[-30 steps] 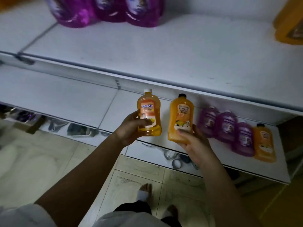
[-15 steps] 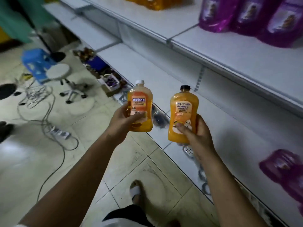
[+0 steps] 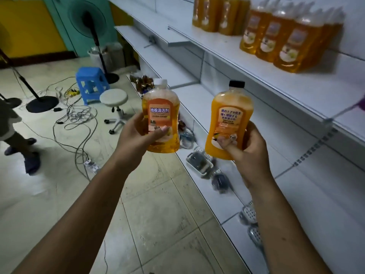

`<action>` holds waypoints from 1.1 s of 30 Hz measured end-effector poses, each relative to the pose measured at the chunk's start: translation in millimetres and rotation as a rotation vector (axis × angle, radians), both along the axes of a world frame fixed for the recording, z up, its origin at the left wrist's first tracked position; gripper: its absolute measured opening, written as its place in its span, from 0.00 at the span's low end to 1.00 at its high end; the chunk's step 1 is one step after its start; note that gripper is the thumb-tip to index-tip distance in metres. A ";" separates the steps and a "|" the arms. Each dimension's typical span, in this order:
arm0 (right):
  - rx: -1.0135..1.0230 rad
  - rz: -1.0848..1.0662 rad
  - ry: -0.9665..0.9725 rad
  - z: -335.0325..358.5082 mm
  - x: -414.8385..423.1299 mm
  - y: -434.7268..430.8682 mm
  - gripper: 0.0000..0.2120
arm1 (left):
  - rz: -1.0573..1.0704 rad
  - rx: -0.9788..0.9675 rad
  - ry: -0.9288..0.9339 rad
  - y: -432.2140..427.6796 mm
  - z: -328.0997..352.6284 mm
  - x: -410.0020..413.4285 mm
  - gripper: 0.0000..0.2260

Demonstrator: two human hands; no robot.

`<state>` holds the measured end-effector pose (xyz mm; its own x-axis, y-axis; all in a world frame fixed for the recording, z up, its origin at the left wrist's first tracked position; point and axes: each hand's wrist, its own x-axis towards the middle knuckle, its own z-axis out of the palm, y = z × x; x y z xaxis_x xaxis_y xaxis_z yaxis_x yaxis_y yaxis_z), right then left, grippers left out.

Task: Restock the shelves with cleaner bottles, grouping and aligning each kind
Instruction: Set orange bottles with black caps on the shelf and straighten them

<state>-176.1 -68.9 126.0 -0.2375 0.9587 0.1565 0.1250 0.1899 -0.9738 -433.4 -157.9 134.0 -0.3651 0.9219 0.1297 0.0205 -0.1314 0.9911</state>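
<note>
My left grip [image 3: 136, 135] held the white-capped bottle [image 3: 161, 107] upright, and my right grip [image 3: 248, 149] held the black-capped bottle [image 3: 230, 115]. The amber row [image 3: 292, 42] stood by the shelf [image 3: 276, 82] front edge, above and nearer my right.

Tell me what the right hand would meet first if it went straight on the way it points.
Likely the white shelf board ahead: the right hand, gripping the black-capped bottle, points up and forward along the shelving. Depth is unclear, so it may pass beside it instead.
</note>
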 end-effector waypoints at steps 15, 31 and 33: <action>0.104 -0.006 0.018 46.0 -170.8 154.9 0.21 | 0.089 0.133 0.050 156.9 45.8 -187.0 0.23; 0.194 -0.156 0.080 96.4 -279.1 402.8 0.26 | -0.048 0.183 0.092 440.5 75.3 -316.8 0.24; 0.205 -0.218 0.081 95.6 -288.8 422.7 0.28 | -0.097 0.199 0.098 476.4 77.0 -332.0 0.23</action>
